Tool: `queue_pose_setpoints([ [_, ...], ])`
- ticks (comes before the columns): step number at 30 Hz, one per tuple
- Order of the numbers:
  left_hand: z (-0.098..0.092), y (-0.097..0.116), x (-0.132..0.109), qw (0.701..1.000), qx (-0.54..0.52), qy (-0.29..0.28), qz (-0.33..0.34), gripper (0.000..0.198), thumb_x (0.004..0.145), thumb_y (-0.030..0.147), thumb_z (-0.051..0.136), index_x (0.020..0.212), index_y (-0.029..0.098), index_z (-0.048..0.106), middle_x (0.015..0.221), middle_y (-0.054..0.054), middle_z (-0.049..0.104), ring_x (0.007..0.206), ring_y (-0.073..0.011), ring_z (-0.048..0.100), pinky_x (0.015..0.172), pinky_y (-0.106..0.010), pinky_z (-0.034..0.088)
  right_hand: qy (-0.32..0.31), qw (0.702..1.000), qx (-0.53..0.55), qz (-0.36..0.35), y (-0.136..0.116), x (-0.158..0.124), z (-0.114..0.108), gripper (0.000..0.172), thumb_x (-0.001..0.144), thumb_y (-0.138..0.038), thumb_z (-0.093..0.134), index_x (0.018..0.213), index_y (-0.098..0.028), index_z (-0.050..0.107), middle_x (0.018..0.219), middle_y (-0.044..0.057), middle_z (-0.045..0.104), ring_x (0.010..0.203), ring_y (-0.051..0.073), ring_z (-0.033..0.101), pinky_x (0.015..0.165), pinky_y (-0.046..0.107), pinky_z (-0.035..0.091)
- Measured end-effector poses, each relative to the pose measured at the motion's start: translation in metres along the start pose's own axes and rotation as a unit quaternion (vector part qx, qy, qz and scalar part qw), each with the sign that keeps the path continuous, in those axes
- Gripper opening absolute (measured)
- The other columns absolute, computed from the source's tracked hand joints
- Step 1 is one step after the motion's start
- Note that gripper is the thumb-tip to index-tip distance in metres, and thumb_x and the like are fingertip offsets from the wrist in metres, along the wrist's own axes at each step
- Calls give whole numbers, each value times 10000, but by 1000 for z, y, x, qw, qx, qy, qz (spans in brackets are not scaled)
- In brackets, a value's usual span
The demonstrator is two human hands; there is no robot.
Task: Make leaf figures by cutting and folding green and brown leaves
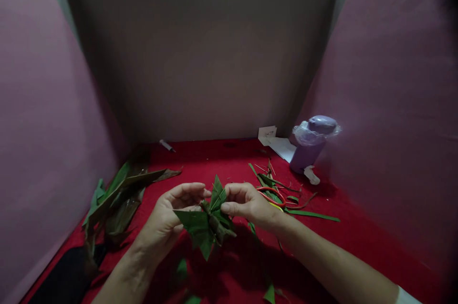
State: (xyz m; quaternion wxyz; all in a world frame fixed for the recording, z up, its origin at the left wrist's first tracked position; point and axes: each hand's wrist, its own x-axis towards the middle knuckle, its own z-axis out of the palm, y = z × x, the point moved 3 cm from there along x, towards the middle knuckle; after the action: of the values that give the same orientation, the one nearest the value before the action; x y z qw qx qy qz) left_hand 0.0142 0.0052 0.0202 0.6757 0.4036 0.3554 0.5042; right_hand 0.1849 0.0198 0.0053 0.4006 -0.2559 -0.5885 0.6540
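A bundle of folded green leaves [198, 227] with pointed tips hangs between my two hands above the red cloth. My left hand [175, 208] curls around its left side, thumb and fingers bent against the leaf. On the upper right, my right hand [246, 204] pinches a leaf tip between thumb and fingers. Thin light lines, perhaps slivers or veins, run along that upright leaf tip. Just beyond my right hand lie scissors with red-orange handles [274, 196], among cut leaf strips [268, 181].
Long leaves [121, 189] are heaped at left, beside a dark flat object [66, 275]. A syringe-like tube [166, 146] and white papers [282, 147] lie at the back. A purple container [307, 155] with plastic wrap stands right. Walls enclose three sides; leaf scraps [270, 293] lie in front.
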Motion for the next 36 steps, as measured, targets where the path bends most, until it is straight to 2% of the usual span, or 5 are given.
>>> queue_pose_setpoints([
  [8,-1,-4,2,1000,-4,18,5,271,596,81,743,844,172,686,773,-22,692,671,-133,640,618,-236,526,-2,1000,14,7,0,0,1,259,667,-356,736,734,-140,610,658,-23,575,587,93,508,598,242,397],
  [18,-2,-2,2,1000,-6,17,16,269,578,85,753,825,171,688,734,-10,678,642,-122,626,577,-214,515,-9,1000,18,17,0,0,1,253,667,-334,740,727,-130,602,636,-29,564,567,82,487,580,227,369],
  [36,-1,-3,3,999,-16,33,21,244,542,101,777,764,163,695,673,-12,681,574,-118,623,526,-207,513,1,1000,-2,22,-2,-2,1,313,641,-412,743,727,-149,597,636,-33,568,565,87,491,568,233,388],
])
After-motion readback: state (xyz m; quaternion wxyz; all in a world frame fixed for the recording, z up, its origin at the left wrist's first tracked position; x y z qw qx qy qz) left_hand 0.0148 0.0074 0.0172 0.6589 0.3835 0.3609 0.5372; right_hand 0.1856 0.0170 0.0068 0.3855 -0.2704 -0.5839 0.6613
